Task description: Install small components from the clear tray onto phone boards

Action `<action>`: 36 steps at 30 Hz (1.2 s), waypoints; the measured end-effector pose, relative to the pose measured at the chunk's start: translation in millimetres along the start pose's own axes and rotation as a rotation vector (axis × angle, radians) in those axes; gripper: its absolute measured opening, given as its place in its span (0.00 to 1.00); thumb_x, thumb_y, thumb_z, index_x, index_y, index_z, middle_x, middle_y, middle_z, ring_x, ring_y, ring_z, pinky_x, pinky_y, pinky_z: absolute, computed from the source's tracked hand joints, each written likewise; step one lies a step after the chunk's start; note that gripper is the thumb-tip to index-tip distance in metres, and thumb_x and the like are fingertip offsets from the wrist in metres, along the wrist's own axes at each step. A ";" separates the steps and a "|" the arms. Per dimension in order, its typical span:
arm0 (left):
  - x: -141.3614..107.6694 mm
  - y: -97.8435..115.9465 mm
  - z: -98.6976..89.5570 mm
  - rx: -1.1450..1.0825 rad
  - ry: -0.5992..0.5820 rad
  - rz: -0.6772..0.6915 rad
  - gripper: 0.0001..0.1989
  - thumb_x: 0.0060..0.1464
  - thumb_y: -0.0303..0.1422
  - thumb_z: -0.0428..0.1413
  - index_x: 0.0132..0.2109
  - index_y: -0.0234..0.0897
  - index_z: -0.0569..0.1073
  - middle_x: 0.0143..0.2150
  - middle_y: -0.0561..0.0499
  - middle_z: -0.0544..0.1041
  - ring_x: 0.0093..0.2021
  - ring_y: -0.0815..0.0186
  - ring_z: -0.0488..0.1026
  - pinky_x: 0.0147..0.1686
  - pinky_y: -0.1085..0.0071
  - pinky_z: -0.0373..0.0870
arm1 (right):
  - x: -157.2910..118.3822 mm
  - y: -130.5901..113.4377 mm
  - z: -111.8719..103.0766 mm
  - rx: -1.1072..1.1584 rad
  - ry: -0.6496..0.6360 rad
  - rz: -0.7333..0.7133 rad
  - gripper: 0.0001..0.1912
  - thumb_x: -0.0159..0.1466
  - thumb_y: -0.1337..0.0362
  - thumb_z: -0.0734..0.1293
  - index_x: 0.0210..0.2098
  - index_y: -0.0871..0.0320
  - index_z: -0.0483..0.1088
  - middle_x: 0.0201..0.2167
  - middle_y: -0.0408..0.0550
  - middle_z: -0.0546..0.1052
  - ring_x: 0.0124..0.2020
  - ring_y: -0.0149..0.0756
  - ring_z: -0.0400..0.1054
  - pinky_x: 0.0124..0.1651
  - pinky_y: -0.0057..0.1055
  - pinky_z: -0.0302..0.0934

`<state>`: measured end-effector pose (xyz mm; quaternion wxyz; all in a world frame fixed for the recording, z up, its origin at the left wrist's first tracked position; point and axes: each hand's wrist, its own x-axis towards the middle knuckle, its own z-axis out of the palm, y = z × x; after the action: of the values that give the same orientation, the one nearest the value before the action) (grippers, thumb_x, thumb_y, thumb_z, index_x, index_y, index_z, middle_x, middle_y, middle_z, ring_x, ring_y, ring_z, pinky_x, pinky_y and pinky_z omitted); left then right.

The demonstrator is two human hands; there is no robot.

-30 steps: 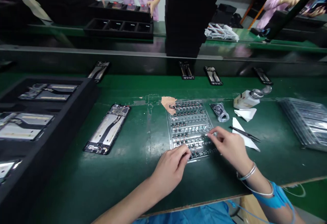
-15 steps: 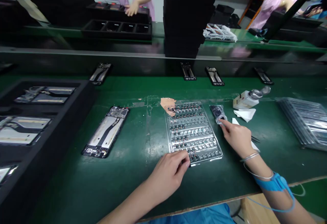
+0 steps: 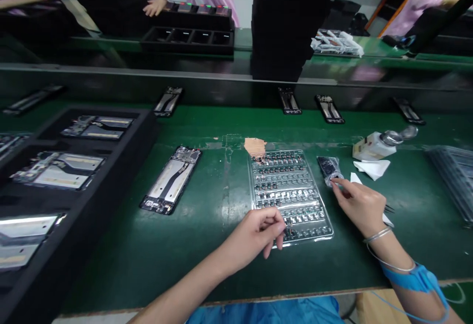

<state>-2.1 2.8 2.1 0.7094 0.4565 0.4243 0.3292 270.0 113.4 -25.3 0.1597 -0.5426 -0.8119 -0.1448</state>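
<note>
Left hand curled narrow at the clear tray, any held part unclear; right hand narrow at the small plastic bag, grip unclear — light fingertip pressure advisable — both items on green table.

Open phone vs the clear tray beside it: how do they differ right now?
The open phone is a dark frame around a silvery panel; the clear tray is see-through, with rows of small parts. The phone's far end slants right, the tray's left. No hand is at the phone; the left hand is at the tray's near edge. Both lie on the green bench.
</note>
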 end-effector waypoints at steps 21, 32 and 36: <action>3.5 2.2 1.1 -0.057 0.167 0.067 0.12 0.56 0.37 0.50 0.28 0.34 0.63 0.19 0.58 0.65 0.15 0.79 0.55 0.17 0.80 0.50 | -9.5 -106.2 -45.1 0.954 -0.066 -0.374 0.14 0.57 0.76 0.67 0.40 0.54 0.74 0.27 0.45 0.77 0.25 0.32 0.67 0.28 0.31 0.63; 1.9 6.4 -0.7 -0.103 0.252 0.120 0.11 0.56 0.37 0.50 0.29 0.35 0.63 0.20 0.57 0.66 0.16 0.77 0.57 0.18 0.79 0.53 | 22.8 -95.1 -50.2 0.771 -0.108 -0.247 0.15 0.60 0.68 0.65 0.47 0.53 0.71 0.32 0.46 0.77 0.26 0.32 0.67 0.30 0.32 0.64; -0.2 10.6 -1.1 -0.100 0.285 0.141 0.11 0.57 0.35 0.49 0.29 0.35 0.63 0.21 0.57 0.66 0.17 0.77 0.56 0.20 0.78 0.54 | 101.6 -88.2 -26.8 0.611 -0.139 0.036 0.18 0.60 0.60 0.64 0.49 0.53 0.68 0.36 0.48 0.77 0.34 0.39 0.70 0.34 0.35 0.64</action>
<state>-4.1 6.9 11.7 0.6390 0.3981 0.4706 0.4601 154.4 154.7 35.9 0.2621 -0.4925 -0.8170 0.1460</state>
